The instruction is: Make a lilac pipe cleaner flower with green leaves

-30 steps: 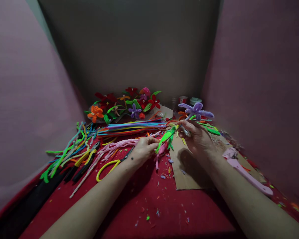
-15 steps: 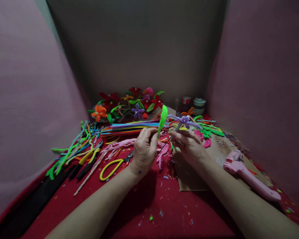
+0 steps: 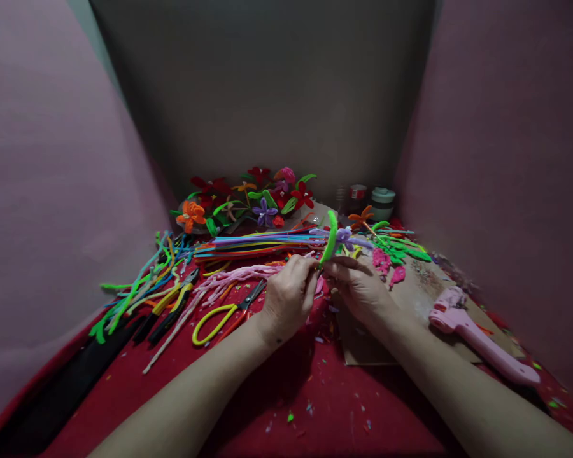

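Close together over the middle of the table, my two hands meet at the fingertips. My left hand (image 3: 293, 287) is closed on the lower end of a bright green fuzzy leaf (image 3: 332, 235), which stands upright. My right hand (image 3: 360, 286) is closed on the stem of a purple fuzzy flower (image 3: 344, 239), whose petals show just behind and to the right of the leaf. The stem and the leaf's lower end are mostly hidden by my fingers.
Yellow-handled scissors (image 3: 214, 323), pliers (image 3: 172, 305) and pipe cleaners (image 3: 262, 240) lie left and ahead. Finished flowers (image 3: 265, 213) stand at the back. Right are cardboard (image 3: 370, 343), green leaves (image 3: 396, 249), a pink glue gun (image 3: 482, 337) and a lidded jar (image 3: 382, 202).
My left hand has moved right with the green leaf, bringing it to my right hand. The leaf now appears narrower, and the purple flower sits slightly lower and further left.
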The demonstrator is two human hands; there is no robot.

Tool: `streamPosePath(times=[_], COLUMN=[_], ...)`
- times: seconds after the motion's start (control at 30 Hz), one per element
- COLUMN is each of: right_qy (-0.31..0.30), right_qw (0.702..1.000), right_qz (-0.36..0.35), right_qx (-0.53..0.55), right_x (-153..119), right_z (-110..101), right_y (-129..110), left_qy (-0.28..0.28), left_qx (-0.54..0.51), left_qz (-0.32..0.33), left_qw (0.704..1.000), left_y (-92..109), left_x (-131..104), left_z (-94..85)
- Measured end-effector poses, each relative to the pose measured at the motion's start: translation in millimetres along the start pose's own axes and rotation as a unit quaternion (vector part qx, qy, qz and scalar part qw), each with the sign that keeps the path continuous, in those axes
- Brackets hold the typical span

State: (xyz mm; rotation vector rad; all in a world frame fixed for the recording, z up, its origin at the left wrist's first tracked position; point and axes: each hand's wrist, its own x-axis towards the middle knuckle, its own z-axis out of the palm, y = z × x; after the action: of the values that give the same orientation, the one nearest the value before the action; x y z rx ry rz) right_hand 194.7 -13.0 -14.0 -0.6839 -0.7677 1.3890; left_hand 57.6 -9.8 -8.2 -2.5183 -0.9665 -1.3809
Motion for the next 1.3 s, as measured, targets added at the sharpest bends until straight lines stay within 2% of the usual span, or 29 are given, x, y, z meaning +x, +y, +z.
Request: streamPosePath(times=[0.13, 0.27, 0.4, 0.6, 0.67, 0.77, 0.83, 0.87, 0.93, 1.07, 1.13, 1.2, 1.23, 1.3], right_qy=[-0.008, 0.033, 0.066, 0.036, 0.035, 0.036, 0.026, 0.021, 0.010, 0.005, 0.014, 0.013, 0.007, -0.007], right_qw=[1.000, 0.999, 0.997, 0.999, 0.999, 0.999, 0.999, 1.000, 1.000, 1.000, 1.000, 1.000, 1.000, 1.000], right_qz=[-0.015, -0.022, -0.032, -0.030, -0.025, -0.021, -0.020, -0.020, -0.017, -0.006, -0.006, -0.008, -0.009, -0.019], right_qx=[-0.006, 0.004, 0.018, 0.025, 0.030, 0.014, 0.006, 0.006, 0.007, -0.002, -0.004, -0.001, 0.001, 0.003], right_x=[-0.3, -2.3, -4.3, -8.1, -8.4, -8.2, -8.4, -8.7, -9.5, -9.4, -8.1, -6.8, -6.5, -6.4], right_z=[1.2, 2.1, 2.2, 6.8, 7.5, 6.5, 5.4, 5.1, 5.2, 6.1, 5.6, 4.8, 4.3, 3.9], right_y=[2.1, 4.5, 7.3, 9.8, 9.9, 9.7, 9.3, 9.0, 8.3, 8.6, 10.1, 11.6, 12.1, 12.4], left_qy=[-0.015, -0.028, -0.013, 0.019, 0.021, 0.006, -0.011, -0.016, -0.021, -0.003, 0.004, 0.003, 0.003, 0.009], left_qx=[-0.032, -0.068, -0.145, -0.232, -0.284, -0.397, -0.449, -0.459, -0.444, -0.302, -0.238, -0.224, -0.243, -0.317], left_qz=[-0.038, -0.072, -0.111, -0.198, -0.247, -0.344, -0.377, -0.382, -0.378, -0.326, -0.290, -0.279, -0.287, -0.319], left_qw=[0.999, 0.995, 0.983, 0.952, 0.926, 0.851, 0.810, 0.802, 0.812, 0.896, 0.927, 0.934, 0.927, 0.893], left_y=[2.3, 8.1, 11.5, 11.9, 13.1, 13.1, 11.9, 11.2, 10.3, 10.8, 11.4, 11.8, 11.9, 12.3], left_x=[1.1, 2.2, -0.8, -3.9, -1.4, 4.5, 7.8, 8.8, 9.3, 5.3, 3.3, 3.1, 3.7, 6.4], left_z=[-2.4, -2.4, 4.2, 10.2, 8.2, 3.2, 0.1, -1.1, -2.4, -2.2, -1.8, -1.8, -2.1, -3.3])
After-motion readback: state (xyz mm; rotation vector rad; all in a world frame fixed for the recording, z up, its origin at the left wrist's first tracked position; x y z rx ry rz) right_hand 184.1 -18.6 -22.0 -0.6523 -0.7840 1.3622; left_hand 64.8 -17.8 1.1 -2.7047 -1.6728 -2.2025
